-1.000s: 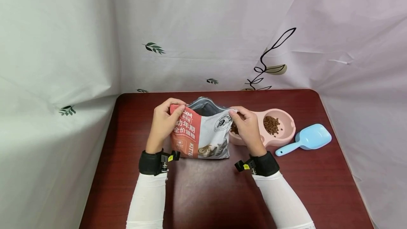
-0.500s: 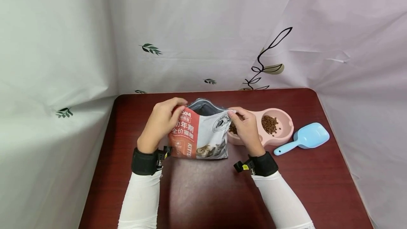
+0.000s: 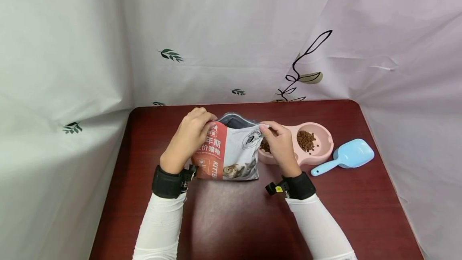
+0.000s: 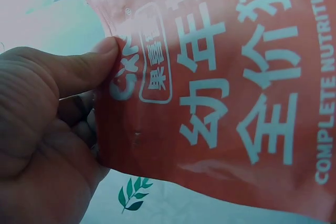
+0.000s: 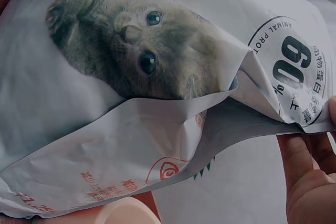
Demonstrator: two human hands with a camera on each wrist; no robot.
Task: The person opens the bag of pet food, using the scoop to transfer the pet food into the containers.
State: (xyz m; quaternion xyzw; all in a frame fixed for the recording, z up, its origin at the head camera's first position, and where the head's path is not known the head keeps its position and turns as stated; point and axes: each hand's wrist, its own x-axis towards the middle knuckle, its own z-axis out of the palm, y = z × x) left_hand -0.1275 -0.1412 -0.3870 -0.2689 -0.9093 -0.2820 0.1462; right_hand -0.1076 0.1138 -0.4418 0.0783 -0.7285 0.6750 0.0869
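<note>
A red and white cat food bag (image 3: pixel 240 143) printed with kittens stands on the table, its grey-lined mouth gaping at the top. My left hand (image 3: pixel 189 137) pinches the upper left of the bag; in the left wrist view its thumb presses the red front of the bag (image 4: pixel 210 103) beside the lettering. At the upper right corner, my right hand (image 3: pixel 281 143) pinches the white edge, thumb in front. The right wrist view has the right hand (image 5: pixel 310 177) at the frame's edge, partly cut off. What lies inside the bag is hidden.
Right of the bag, partly behind my right hand, sits a pink double pet bowl (image 3: pixel 323 147) with brown kibble (image 3: pixel 306 141) in both hollows. A light blue scoop (image 3: pixel 355 153) lies farther right on the dark red table (image 3: pixel 231 220). White patterned cloth (image 3: pixel 216 31) hangs around it.
My left hand has shifted its hold along the bag's top edge towards the middle, its wrist turning. The bag's mouth looks narrower. My right hand keeps its hold.
</note>
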